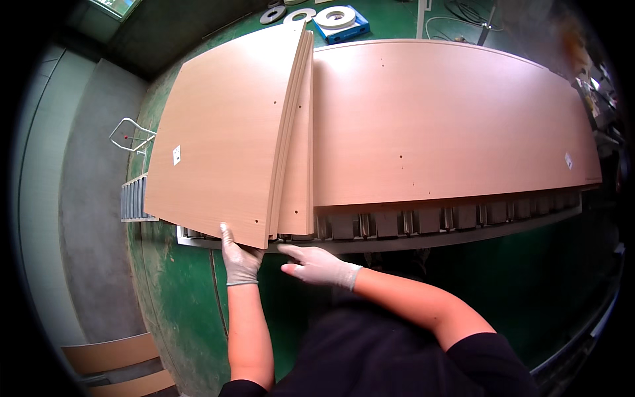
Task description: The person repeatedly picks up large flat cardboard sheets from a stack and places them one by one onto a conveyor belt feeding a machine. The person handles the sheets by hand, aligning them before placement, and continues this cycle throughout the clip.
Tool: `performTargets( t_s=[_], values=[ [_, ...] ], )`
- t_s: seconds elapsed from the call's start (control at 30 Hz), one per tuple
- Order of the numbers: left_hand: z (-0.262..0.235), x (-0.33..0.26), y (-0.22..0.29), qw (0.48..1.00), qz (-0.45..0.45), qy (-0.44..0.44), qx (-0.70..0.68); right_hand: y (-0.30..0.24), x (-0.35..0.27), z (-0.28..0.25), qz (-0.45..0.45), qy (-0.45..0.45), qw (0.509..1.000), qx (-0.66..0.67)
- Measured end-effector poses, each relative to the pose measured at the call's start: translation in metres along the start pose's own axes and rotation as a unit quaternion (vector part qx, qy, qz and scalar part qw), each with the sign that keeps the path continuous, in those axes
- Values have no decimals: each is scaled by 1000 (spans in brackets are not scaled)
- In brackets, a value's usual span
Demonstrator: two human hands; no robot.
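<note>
We hold our left forearm (pixel 250 331) near vertical, gloved left hand (pixel 243 263) gripping, thumb (pixel 225 234) extended, fingers hidden. Our right forearm (pixel 400 298) slants leftward, elbow (pixel 453 317) bent, gloved right hand (pixel 322 266) loosely extended.

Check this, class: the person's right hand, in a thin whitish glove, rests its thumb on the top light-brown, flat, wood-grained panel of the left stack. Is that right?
No: the head view shows the left hand, not the right hand, with its thumb on the top light-brown, flat, wood-grained panel. The rest stands.
</note>
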State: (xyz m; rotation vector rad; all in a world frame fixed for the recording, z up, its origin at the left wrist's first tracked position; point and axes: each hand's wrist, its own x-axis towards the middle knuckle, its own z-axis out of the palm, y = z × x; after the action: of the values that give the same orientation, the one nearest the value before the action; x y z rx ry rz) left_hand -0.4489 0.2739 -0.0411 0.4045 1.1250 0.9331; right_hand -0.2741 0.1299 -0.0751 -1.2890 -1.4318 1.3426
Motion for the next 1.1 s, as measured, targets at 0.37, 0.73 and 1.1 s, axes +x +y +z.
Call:
performTargets(
  t_s=[0.37, 0.73, 1.1],
  values=[
    [16, -33, -32, 993, -101, 26, -53, 58, -94, -22, 170, 52, 981, 77],
    [8, -22, -43, 992, -82, -23, -93, 73, -127, -21, 188, 64, 967, 159],
    [13, -123, -132, 974, -159, -148, -61, 22, -101, -50, 137, 175, 901, 372]
  ],
)
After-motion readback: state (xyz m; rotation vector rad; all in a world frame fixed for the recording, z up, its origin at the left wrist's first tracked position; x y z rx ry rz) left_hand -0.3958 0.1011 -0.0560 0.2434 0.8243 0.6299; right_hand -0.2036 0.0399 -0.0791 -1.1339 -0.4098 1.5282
